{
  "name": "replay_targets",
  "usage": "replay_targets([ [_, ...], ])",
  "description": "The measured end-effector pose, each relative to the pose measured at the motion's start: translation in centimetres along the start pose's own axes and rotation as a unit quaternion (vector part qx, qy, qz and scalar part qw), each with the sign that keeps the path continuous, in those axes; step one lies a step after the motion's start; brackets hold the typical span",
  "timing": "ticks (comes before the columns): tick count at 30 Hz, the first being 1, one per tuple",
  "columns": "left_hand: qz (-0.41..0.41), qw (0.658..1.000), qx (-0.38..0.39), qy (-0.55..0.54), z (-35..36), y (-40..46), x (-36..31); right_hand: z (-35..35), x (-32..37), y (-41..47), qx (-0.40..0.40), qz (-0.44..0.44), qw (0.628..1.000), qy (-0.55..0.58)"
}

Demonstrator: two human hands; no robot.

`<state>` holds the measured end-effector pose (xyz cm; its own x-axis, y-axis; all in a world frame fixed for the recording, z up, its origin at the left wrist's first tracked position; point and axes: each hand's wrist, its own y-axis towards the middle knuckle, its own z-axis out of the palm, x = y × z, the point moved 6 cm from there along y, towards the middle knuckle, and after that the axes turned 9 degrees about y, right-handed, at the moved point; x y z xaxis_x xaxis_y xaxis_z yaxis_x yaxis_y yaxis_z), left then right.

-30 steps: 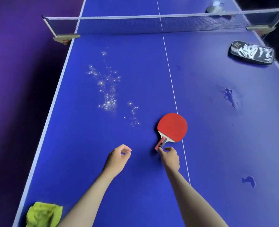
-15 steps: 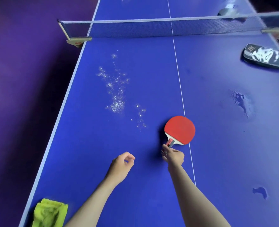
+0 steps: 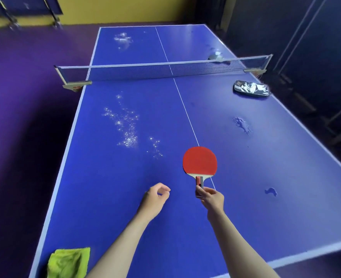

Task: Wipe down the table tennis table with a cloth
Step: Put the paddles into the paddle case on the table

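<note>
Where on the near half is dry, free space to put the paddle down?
Free: the patch between the black case, the net and the centre line. Crowded: droplets left of the line, puddles on the right.

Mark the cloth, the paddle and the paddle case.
cloth [image 3: 68,263], head view, middle of the yellow-green folds at the near left corner.
paddle [image 3: 199,161], head view, centre of the red rubber face.
paddle case [image 3: 251,88], head view, middle of its top panel.
</note>
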<state>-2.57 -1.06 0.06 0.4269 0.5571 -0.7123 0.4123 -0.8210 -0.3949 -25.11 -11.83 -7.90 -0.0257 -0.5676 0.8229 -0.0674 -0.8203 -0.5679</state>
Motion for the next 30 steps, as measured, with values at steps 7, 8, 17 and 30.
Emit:
replay_targets([
  [7,0.000,0.996,-0.012,-0.092,3.9,-3.7,-1.2,-5.3,-1.1,-9.7,0.039,-0.038,0.998,0.025],
  [8,-0.004,0.994,-0.017,-0.112,4.7,-4.2,-1.5,-6.2,-1.0,-10.6,0.048,-0.045,0.998,0.024],
  [17,-0.069,0.986,0.030,-0.152,12.8,-8.8,-6.5,-16.3,-0.1,-14.5,0.079,-0.088,0.993,0.028],
  [30,-0.087,0.934,0.081,-0.336,33.2,-20.2,-20.3,-45.1,2.1,-14.4,0.105,-0.117,0.986,-0.048],
])
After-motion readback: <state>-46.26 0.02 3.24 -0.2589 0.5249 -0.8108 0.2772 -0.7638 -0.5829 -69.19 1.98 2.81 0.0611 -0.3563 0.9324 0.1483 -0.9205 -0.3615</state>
